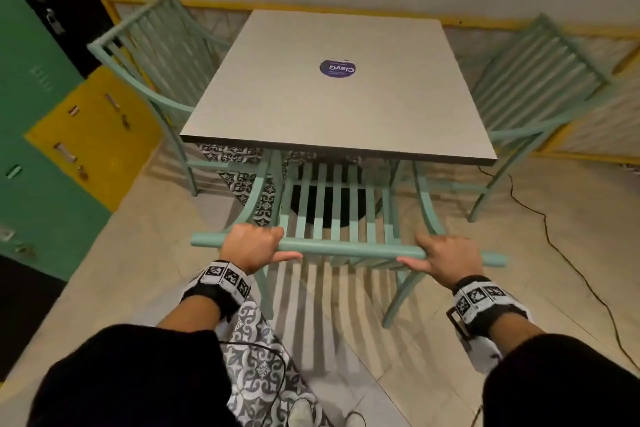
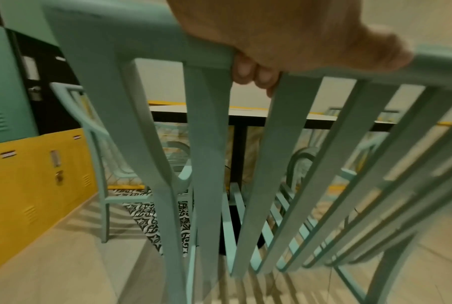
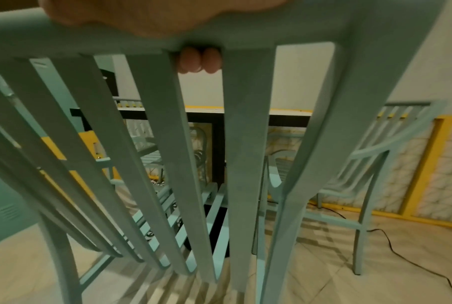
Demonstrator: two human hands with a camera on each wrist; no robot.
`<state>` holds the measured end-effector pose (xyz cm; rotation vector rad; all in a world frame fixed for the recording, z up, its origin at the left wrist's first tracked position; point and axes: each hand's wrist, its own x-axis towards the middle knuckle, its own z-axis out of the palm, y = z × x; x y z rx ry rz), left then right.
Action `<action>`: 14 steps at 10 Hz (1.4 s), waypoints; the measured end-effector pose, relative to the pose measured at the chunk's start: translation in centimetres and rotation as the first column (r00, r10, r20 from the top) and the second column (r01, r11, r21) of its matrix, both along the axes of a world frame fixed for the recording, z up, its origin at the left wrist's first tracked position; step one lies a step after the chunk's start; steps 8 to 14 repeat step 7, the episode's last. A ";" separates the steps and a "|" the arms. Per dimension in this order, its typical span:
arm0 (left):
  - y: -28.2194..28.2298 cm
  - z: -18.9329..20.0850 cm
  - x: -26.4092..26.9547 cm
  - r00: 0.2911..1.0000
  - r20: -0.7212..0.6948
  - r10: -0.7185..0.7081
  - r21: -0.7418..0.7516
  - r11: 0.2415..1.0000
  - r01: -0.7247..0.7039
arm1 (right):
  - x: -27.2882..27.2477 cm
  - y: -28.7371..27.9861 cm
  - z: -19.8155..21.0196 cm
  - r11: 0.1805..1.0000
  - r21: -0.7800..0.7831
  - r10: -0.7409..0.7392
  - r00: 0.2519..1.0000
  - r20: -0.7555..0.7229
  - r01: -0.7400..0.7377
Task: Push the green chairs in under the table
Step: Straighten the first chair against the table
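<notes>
A pale green slatted chair stands right in front of me, its seat partly under the near edge of the square grey table. My left hand grips the left part of its top rail, fingers curled over. My right hand grips the right part of the rail, fingertips showing between slats. A second green chair stands at the table's left side and a third at its right, both drawn back from the table.
Green and yellow lockers line the left wall. A black cable trails over the tiled floor on the right. The table's dark round base sits under the seat. A yellow-framed panel runs along the far right wall.
</notes>
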<state>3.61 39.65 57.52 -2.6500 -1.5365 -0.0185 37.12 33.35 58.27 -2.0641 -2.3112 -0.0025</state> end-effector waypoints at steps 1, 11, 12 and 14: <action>1.1 0.1 0.3 0.999 -0.001 -0.037 -0.035 0.999 0.037 | 0.5 1.1 0.2 0.999 -0.027 0.023 1.000 -0.009 -0.023; -0.7 -0.8 -0.7 0.996 0.086 -0.016 -0.053 0.998 0.021 | 1.3 -1.0 1.3 0.997 -0.055 -0.050 0.994 -0.097 0.045; -0.7 -0.8 -0.7 0.996 0.086 -0.016 -0.053 0.998 0.021 | 1.3 -1.0 1.3 0.997 -0.055 -0.050 0.994 -0.097 0.045; -0.7 -0.8 -0.7 0.996 0.086 -0.016 -0.053 0.998 0.021 | 1.3 -1.0 1.3 0.997 -0.055 -0.050 0.994 -0.097 0.045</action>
